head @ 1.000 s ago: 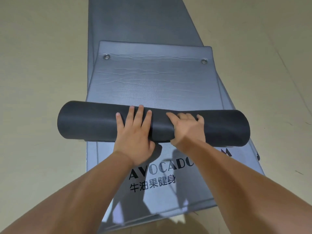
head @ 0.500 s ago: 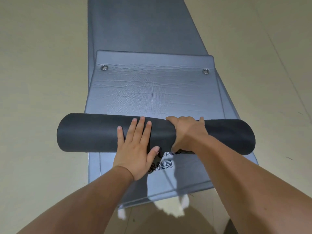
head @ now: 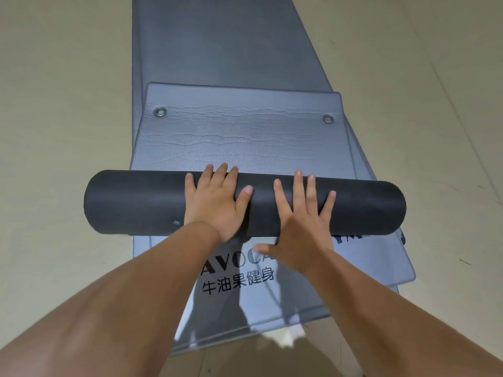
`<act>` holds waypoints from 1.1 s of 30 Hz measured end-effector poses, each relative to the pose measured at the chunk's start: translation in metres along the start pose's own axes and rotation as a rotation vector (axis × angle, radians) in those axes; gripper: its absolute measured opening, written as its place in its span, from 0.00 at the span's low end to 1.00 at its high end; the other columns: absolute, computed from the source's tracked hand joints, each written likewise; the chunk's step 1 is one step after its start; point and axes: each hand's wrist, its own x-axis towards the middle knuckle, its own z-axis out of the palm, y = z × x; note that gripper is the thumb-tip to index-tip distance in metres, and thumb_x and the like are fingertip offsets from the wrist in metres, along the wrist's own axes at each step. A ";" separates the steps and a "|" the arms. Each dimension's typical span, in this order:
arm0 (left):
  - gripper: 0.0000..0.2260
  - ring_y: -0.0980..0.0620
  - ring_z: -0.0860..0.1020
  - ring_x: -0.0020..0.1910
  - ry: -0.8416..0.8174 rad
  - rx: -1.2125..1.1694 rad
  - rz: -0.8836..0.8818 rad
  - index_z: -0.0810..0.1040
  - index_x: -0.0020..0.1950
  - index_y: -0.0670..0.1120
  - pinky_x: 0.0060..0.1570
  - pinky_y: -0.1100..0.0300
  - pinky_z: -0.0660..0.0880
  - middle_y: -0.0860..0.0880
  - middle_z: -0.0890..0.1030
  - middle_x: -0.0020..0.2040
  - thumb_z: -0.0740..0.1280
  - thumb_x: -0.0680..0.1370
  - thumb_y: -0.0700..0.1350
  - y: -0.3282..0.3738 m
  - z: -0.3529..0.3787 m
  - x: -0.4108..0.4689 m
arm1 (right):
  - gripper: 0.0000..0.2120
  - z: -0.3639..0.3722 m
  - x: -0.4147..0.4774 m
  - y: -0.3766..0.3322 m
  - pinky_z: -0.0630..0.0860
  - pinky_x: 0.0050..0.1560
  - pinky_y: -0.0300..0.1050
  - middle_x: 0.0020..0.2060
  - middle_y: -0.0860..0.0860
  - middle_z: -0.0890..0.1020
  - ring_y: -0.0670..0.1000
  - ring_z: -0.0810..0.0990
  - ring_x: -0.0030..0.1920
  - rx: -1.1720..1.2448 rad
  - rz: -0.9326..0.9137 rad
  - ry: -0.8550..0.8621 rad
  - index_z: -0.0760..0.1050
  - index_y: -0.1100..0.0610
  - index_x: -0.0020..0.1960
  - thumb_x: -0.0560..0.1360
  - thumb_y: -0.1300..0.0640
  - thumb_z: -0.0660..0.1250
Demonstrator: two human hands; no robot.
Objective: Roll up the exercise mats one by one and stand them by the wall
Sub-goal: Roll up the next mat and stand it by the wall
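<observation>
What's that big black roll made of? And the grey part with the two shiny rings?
The black roll looks like soft foam or rubber: matte, no shine, curving smoothly. The grey flat part seems to have a vinyl-like skin, slightly glossy with fine wrinkles. The rings look like metal eyelets, silvery and reflective.

Two flat hands on a half-rolled exercise mat

The dark roll point(head: 136, 202) lies crosswise on a stack of grey mats point(head: 212, 36) on the beige floor point(head: 54, 131). The left hand point(head: 215, 205) presses on the roll's middle, its straight fingers point(head: 206, 175) reaching the far edge. The right hand point(head: 302, 227) lies just beside it on the roll, fingers spread, thumb off the near side. Beyond the roll the unrolled end point(head: 245, 142) lies flat, with a left eyelet point(head: 160, 111) and a right eyelet point(head: 328, 118) at its far corners. Nearer than the roll, black lettering point(head: 236, 280) shows on a lower mat.
</observation>
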 end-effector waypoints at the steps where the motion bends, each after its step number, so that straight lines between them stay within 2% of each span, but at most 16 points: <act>1: 0.35 0.47 0.48 0.82 -0.016 -0.008 -0.003 0.54 0.83 0.53 0.78 0.38 0.43 0.51 0.54 0.83 0.36 0.79 0.65 0.001 -0.002 0.005 | 0.74 -0.003 0.005 0.001 0.33 0.75 0.78 0.79 0.61 0.24 0.65 0.24 0.79 -0.026 0.001 -0.059 0.22 0.49 0.79 0.61 0.20 0.71; 4: 0.35 0.47 0.43 0.82 -0.011 -0.035 -0.003 0.52 0.83 0.53 0.76 0.34 0.39 0.50 0.49 0.84 0.37 0.80 0.66 0.002 -0.006 0.008 | 0.82 -0.013 0.023 0.005 0.32 0.74 0.78 0.78 0.61 0.23 0.66 0.23 0.78 -0.061 0.003 -0.114 0.17 0.48 0.76 0.55 0.23 0.78; 8: 0.37 0.44 0.42 0.82 0.089 0.104 0.101 0.50 0.84 0.47 0.75 0.31 0.41 0.45 0.47 0.84 0.42 0.81 0.67 -0.001 0.014 -0.017 | 0.80 -0.025 0.056 0.011 0.36 0.76 0.77 0.81 0.58 0.29 0.63 0.28 0.81 -0.079 -0.012 -0.126 0.23 0.47 0.80 0.55 0.23 0.77; 11: 0.47 0.42 0.34 0.81 -0.025 0.156 0.089 0.36 0.83 0.46 0.75 0.29 0.42 0.43 0.35 0.82 0.54 0.76 0.71 -0.002 0.019 -0.012 | 0.79 -0.036 0.086 0.015 0.37 0.77 0.76 0.84 0.56 0.35 0.61 0.32 0.83 -0.071 -0.017 -0.158 0.29 0.46 0.83 0.53 0.22 0.76; 14: 0.57 0.41 0.31 0.80 -0.105 0.230 0.083 0.29 0.80 0.45 0.74 0.29 0.40 0.43 0.30 0.81 0.64 0.72 0.70 0.000 0.012 0.009 | 0.77 -0.037 0.094 0.019 0.35 0.76 0.76 0.83 0.57 0.34 0.62 0.30 0.82 -0.054 -0.043 -0.143 0.29 0.45 0.83 0.54 0.22 0.76; 18: 0.60 0.43 0.34 0.81 -0.114 0.261 0.054 0.29 0.80 0.46 0.74 0.29 0.41 0.45 0.34 0.82 0.72 0.70 0.64 -0.003 0.011 0.037 | 0.75 -0.021 0.078 0.010 0.37 0.75 0.78 0.83 0.56 0.32 0.66 0.30 0.81 -0.154 -0.092 -0.090 0.26 0.43 0.81 0.59 0.27 0.79; 20: 0.58 0.43 0.36 0.81 -0.098 0.272 0.044 0.31 0.80 0.47 0.74 0.29 0.42 0.45 0.36 0.82 0.74 0.71 0.59 -0.004 0.013 0.046 | 0.71 -0.022 0.083 0.002 0.40 0.75 0.81 0.84 0.56 0.35 0.69 0.34 0.82 -0.172 -0.041 -0.112 0.25 0.42 0.80 0.65 0.37 0.81; 23: 0.54 0.44 0.39 0.82 -0.106 0.296 0.059 0.35 0.82 0.48 0.75 0.30 0.44 0.45 0.41 0.83 0.73 0.72 0.54 -0.005 0.009 0.053 | 0.65 -0.033 0.096 -0.002 0.43 0.74 0.81 0.84 0.57 0.41 0.69 0.40 0.82 -0.154 -0.012 -0.148 0.27 0.40 0.81 0.70 0.50 0.79; 30: 0.51 0.43 0.51 0.82 -0.195 0.327 0.112 0.45 0.82 0.46 0.72 0.27 0.53 0.44 0.53 0.82 0.76 0.71 0.55 -0.002 -0.012 0.061 | 0.64 -0.045 0.102 0.002 0.46 0.75 0.81 0.83 0.56 0.54 0.67 0.50 0.83 -0.086 -0.024 -0.215 0.37 0.39 0.83 0.65 0.52 0.81; 33: 0.48 0.42 0.61 0.76 -0.226 0.351 0.136 0.54 0.80 0.46 0.70 0.27 0.59 0.45 0.65 0.75 0.78 0.68 0.53 0.001 -0.017 0.051 | 0.62 -0.043 0.089 0.001 0.46 0.75 0.81 0.81 0.54 0.59 0.65 0.53 0.82 -0.073 -0.034 -0.251 0.39 0.39 0.84 0.65 0.51 0.80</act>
